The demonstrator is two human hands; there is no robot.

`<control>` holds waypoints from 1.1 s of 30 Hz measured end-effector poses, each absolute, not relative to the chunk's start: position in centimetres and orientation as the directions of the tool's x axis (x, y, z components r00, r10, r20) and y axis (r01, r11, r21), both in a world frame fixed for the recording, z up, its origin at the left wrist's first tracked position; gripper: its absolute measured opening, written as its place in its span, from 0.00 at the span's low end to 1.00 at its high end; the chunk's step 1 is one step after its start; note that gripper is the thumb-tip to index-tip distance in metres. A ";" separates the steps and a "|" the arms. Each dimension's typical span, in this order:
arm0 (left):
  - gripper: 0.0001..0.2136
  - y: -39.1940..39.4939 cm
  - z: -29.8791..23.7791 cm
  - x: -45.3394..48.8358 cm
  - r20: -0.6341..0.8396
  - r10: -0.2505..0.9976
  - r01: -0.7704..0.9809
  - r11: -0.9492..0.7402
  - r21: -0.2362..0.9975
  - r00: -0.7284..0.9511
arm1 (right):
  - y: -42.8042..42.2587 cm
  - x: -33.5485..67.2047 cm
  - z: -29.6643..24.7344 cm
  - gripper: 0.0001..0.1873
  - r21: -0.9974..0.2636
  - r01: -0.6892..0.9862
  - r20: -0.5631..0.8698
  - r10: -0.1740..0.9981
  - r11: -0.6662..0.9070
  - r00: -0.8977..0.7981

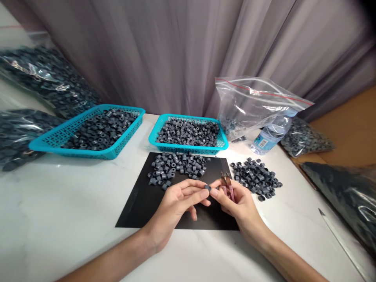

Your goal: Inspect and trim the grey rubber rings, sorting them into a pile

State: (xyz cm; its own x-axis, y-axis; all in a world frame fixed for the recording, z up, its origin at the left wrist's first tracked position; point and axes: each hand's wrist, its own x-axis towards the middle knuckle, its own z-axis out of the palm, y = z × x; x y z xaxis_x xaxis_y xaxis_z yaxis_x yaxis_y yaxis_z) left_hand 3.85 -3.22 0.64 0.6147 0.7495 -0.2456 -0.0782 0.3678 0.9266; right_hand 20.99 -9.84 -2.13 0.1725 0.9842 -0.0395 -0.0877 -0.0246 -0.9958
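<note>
Over the black mat [135, 209], my left hand [176, 201] pinches a small dark grey plastic ring [207, 187] between thumb and fingertips. My right hand [242, 201] is closed around a pair of pink-handled thread snips [228, 186], blades pointing away from me. Its thumb and index fingertips meet the ring's right side. Behind my hands, a heap of similar grey rings [176, 168] lies on the mat. Another loose heap of rings [257, 178] is on the white table [73, 215], right of my right hand.
Two turquoise baskets, one at left [117, 147] and one in the middle [188, 149], hold many grey rings. A clear zip bag [249, 98] and water bottle [270, 135] stand at back right. Filled bags [49, 78] lie at left. A pencil-like stick [337, 235] lies at right.
</note>
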 end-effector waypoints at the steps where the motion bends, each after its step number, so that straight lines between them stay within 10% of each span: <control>1: 0.14 -3.3 0.7 3.9 -0.247 0.757 -0.082 0.367 0.927 0.605 | -9.8 21.0 -2.1 0.15 -0.996 -0.084 -0.039 0.985 -0.026 0.167; 33: 0.12 -3.0 0.9 3.8 -0.216 0.741 -0.044 0.314 0.949 0.636 | -9.9 20.8 -1.7 0.16 -0.997 0.075 0.023 0.980 0.008 0.198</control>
